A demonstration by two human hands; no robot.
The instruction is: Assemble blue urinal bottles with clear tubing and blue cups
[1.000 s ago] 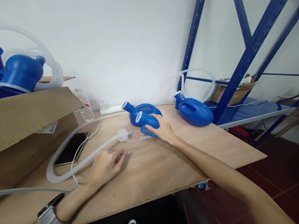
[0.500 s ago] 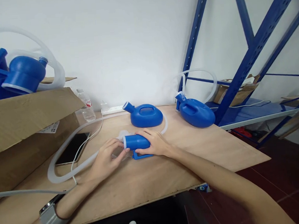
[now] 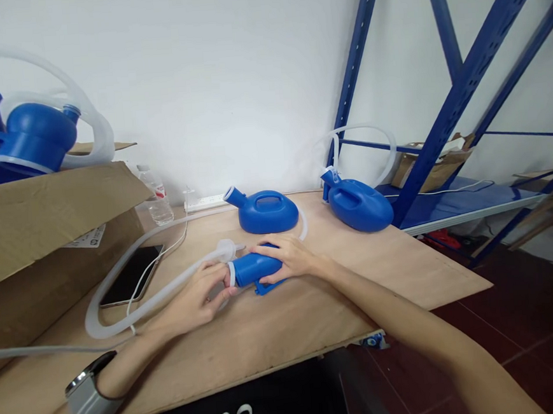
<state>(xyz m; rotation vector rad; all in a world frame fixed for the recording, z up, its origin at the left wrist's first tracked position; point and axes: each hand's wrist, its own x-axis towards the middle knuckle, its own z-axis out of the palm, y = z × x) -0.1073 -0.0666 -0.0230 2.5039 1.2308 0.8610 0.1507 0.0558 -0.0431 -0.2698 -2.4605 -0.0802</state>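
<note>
A blue plastic urinal cup (image 3: 250,269) with a white ring at its mouth lies tilted over the table, mouth to the left. Around its right end wraps my right hand (image 3: 287,257), closed on it, and a blue clip-like handle (image 3: 268,288) shows beneath. My left hand (image 3: 209,293) pinches the white ring (image 3: 232,274); some fingertips are hidden at the mouth. Just behind it lies a clear tube connector (image 3: 226,249) on a translucent hose (image 3: 168,291). A blue urinal bottle (image 3: 268,213) with a handle and an angled neck stands behind my hands.
A second blue bottle (image 3: 360,205) with a hose stands at the right by the blue shelf rack (image 3: 459,97). At the left are an open cardboard box (image 3: 56,205) with blue urinals, a phone (image 3: 131,276), a cable and a water bottle (image 3: 156,197). A power strip (image 3: 205,203) lies by the wall.
The cup has turned, its right end swinging up and away. My left fingers have shifted to the ring's edge, and the clear connector shows more fully behind them. The view has shifted slightly.
</note>
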